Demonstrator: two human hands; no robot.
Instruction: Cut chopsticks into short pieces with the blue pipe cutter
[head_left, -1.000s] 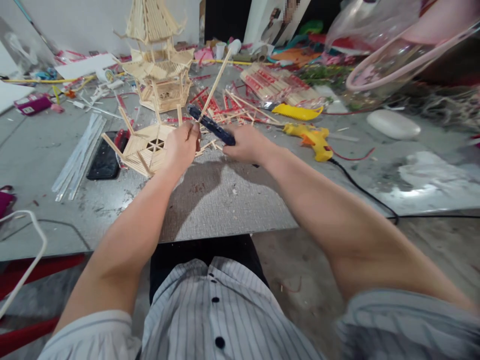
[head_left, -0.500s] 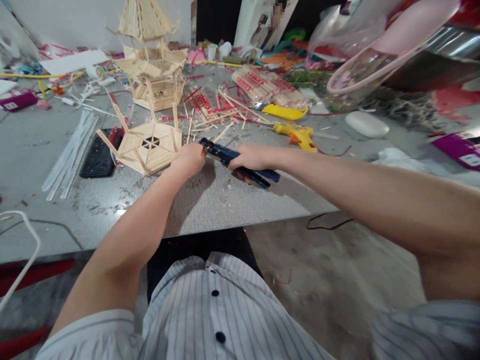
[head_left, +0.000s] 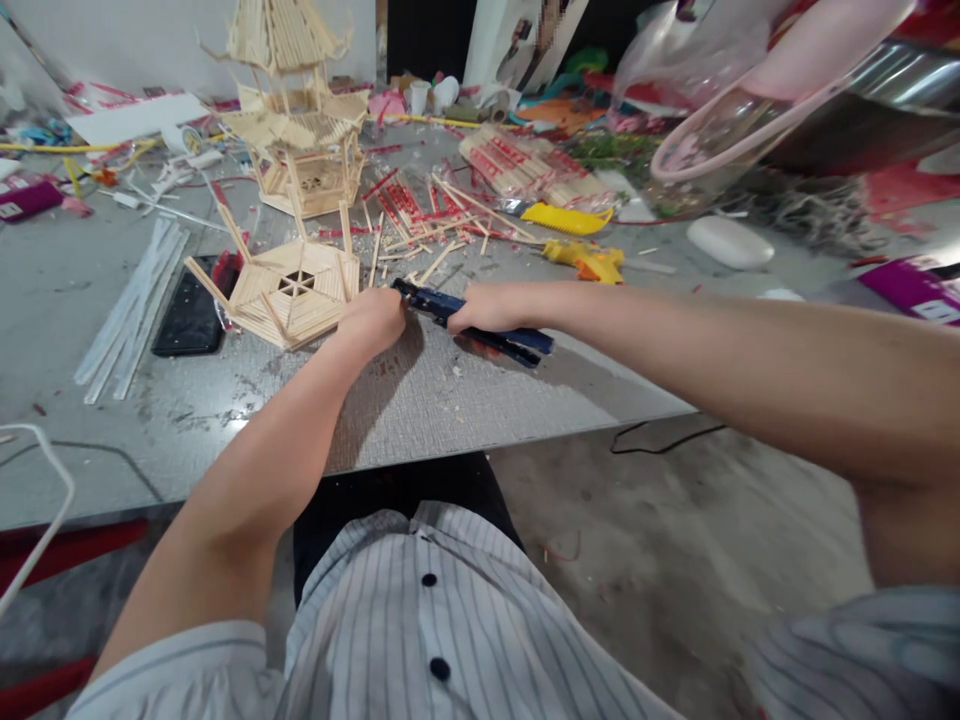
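Note:
My right hand (head_left: 487,307) is wrapped around the handles of dark blue pliers (head_left: 517,345), whose jaws point left. Close to the jaw end, my left hand (head_left: 375,322) is closed with its fingers curled. Whatever it pinches is hidden behind the fingers. Just left of that hand lies a hexagonal base of wooden sticks (head_left: 319,310), with several short posts rising from its edge. Behind this base stands a stick-built pagoda (head_left: 289,125) with tiered roofs.
Cut sticks (head_left: 442,262) and red wrapper scraps lie beyond my hands. A yellow utility knife (head_left: 566,218), yellow glue gun (head_left: 585,260) and white computer mouse (head_left: 729,243) are to the right. Glue sticks (head_left: 131,310) and a phone (head_left: 191,310) lie left. The table edge (head_left: 525,437) runs before me.
The view has shifted slightly, and both hands and the pliers appear a little further left. My grip on the pliers looks the same, and the handles remain slightly spread.

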